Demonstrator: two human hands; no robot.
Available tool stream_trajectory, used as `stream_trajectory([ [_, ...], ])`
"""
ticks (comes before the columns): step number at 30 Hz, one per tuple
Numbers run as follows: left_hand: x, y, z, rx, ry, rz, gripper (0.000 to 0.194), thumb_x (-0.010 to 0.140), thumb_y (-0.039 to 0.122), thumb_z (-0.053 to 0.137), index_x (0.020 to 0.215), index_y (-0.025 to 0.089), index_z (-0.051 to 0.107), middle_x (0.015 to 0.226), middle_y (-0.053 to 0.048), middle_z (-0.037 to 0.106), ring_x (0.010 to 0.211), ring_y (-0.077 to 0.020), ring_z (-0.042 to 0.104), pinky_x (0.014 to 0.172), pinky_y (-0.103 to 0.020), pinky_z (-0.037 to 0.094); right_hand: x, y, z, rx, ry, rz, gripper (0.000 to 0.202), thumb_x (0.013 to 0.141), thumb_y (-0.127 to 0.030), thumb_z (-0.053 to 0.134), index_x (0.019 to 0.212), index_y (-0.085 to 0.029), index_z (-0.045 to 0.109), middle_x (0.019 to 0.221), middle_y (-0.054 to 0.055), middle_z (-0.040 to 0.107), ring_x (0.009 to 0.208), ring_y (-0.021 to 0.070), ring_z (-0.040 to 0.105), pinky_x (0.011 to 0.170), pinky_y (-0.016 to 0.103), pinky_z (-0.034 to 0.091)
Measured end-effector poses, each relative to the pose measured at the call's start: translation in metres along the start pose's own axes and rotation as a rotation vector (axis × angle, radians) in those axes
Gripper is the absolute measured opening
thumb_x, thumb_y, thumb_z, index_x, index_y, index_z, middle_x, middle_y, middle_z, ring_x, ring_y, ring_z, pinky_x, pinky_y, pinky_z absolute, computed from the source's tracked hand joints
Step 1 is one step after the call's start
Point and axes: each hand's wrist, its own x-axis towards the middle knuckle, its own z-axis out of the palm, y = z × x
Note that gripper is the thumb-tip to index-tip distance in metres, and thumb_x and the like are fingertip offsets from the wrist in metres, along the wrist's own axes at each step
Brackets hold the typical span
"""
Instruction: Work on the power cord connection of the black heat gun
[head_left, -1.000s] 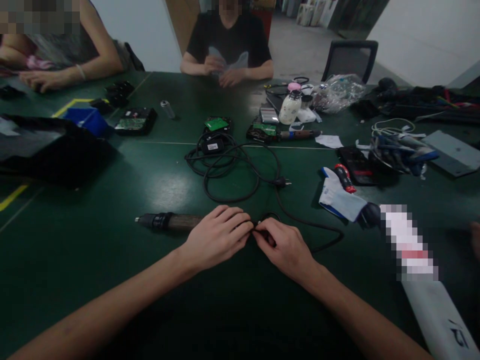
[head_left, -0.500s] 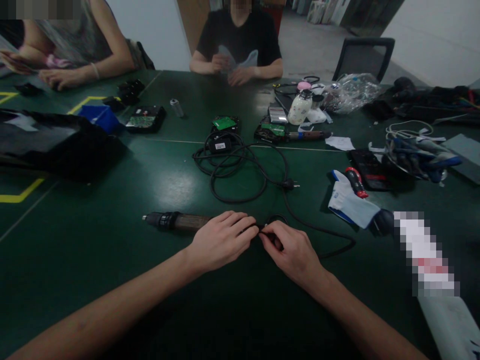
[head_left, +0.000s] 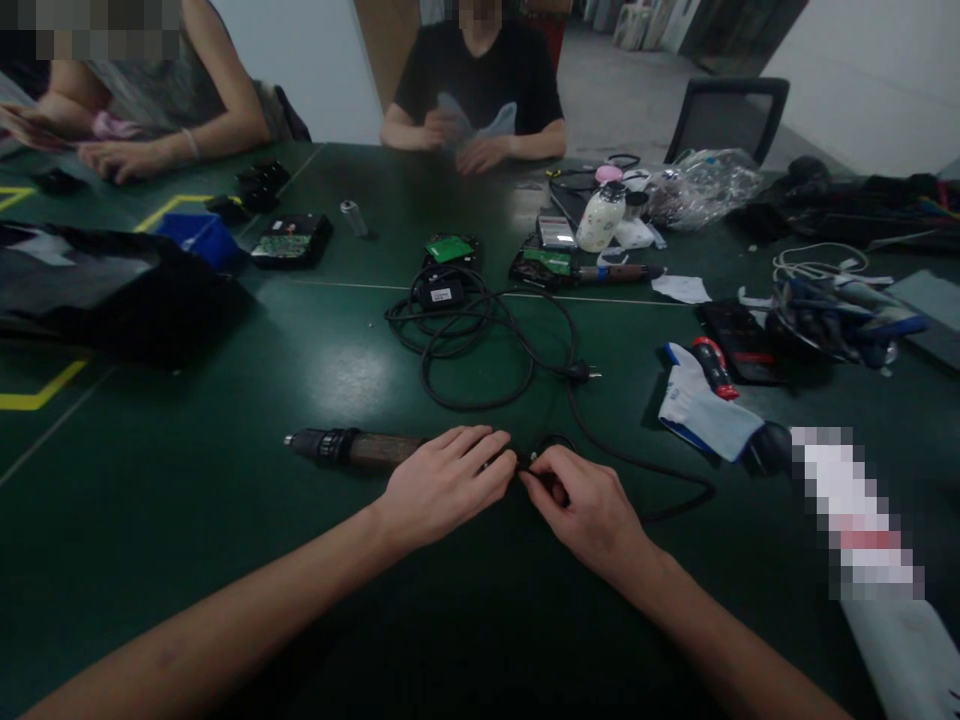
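An electric screwdriver [head_left: 382, 449] with a dark tip and brown body lies on the green table, its bit pointing left. My left hand [head_left: 450, 482] is wrapped over the tool's right end, which it hides. Right beside it, my right hand [head_left: 585, 500] pinches the thin black part at that end, thumb against forefinger. A black cable [head_left: 637, 455] runs from near my right hand to a loose coil with a plug [head_left: 581, 372] and a black box [head_left: 440, 293] that bears a white label.
Hard drives [head_left: 291, 241] and a second screwdriver [head_left: 619, 272] lie farther back. On the right are a white glove [head_left: 701, 410], a red-black handle [head_left: 716, 368] and a black tray [head_left: 742, 340]. A black bag [head_left: 97, 290] sits left. Two people sit across the table.
Both hands stay in nearly the same place at the tool's end. The view has shifted very slightly.
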Motion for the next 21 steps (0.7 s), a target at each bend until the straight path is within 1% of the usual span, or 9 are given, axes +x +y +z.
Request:
stream_trajectory([
  [3, -0.0005, -0.0003, -0.0003, -0.001, -0.009, 0.027, 0.021, 0.105, 0.030, 0.056, 0.120, 0.018, 0.063, 0.134, -0.009, 0.066, 0.124, -0.0271, 0.064, 0.101, -0.042, 0.057, 0.0000, -0.0001, -0.0001, -0.014, -0.005, 0.010, 0.011, 0.103, -0.024, 0.059, 0.093, -0.023, 0.055, 0.089, 0.002, 0.067, 0.066, 0.0141, 0.058, 0.060, 0.029, 0.040],
  [6, -0.0016, -0.0006, -0.0018, 0.000, -0.022, 0.055, 0.021, 0.104, 0.026, 0.057, 0.122, 0.018, 0.062, 0.137, -0.009, 0.064, 0.127, -0.0281, 0.063, 0.102, -0.043, 0.057, 0.0002, -0.0014, -0.0011, -0.024, -0.016, 0.006, 0.011, 0.104, -0.024, 0.058, 0.093, -0.023, 0.055, 0.088, 0.001, 0.066, 0.065, 0.0140, 0.057, 0.060, 0.029, 0.040],
  [8, -0.0021, -0.0009, -0.0018, 0.002, -0.024, 0.048, 0.021, 0.104, 0.024, 0.057, 0.123, 0.017, 0.062, 0.137, -0.009, 0.064, 0.127, -0.0278, 0.063, 0.103, -0.042, 0.057, 0.0003, -0.0027, -0.0019, -0.029, -0.027, 0.001, 0.008, 0.103, -0.023, 0.058, 0.096, -0.023, 0.056, 0.089, 0.001, 0.066, 0.067, 0.0144, 0.058, 0.061, 0.029, 0.041],
  [11, -0.0022, -0.0013, -0.0002, 0.004, -0.013, 0.024, 0.021, 0.105, 0.026, 0.057, 0.122, 0.017, 0.063, 0.135, -0.009, 0.065, 0.125, -0.0269, 0.064, 0.103, -0.041, 0.057, 0.0002, -0.0042, -0.0021, -0.053, -0.043, -0.018, 0.004, 0.101, -0.022, 0.060, 0.099, -0.022, 0.056, 0.090, 0.002, 0.066, 0.068, 0.0147, 0.058, 0.064, 0.030, 0.042],
  [16, -0.0025, -0.0013, 0.0019, -0.004, 0.000, 0.025, 0.024, 0.105, 0.029, 0.057, 0.124, 0.017, 0.062, 0.135, -0.008, 0.066, 0.124, -0.0267, 0.064, 0.103, -0.042, 0.057, -0.0004, -0.0032, -0.0004, -0.069, -0.030, -0.020, 0.004, 0.103, -0.021, 0.055, 0.099, -0.022, 0.056, 0.088, 0.001, 0.065, 0.068, 0.0144, 0.057, 0.066, 0.030, 0.041],
  [21, -0.0024, -0.0005, 0.0024, -0.014, 0.022, 0.020, 0.023, 0.105, 0.028, 0.056, 0.124, 0.017, 0.062, 0.133, -0.006, 0.067, 0.123, -0.0255, 0.064, 0.103, -0.041, 0.056, -0.0007, -0.0022, -0.0002, -0.059, -0.041, -0.013, 0.004, 0.103, -0.022, 0.056, 0.099, -0.022, 0.056, 0.088, 0.001, 0.064, 0.068, 0.0144, 0.057, 0.067, 0.030, 0.041],
])
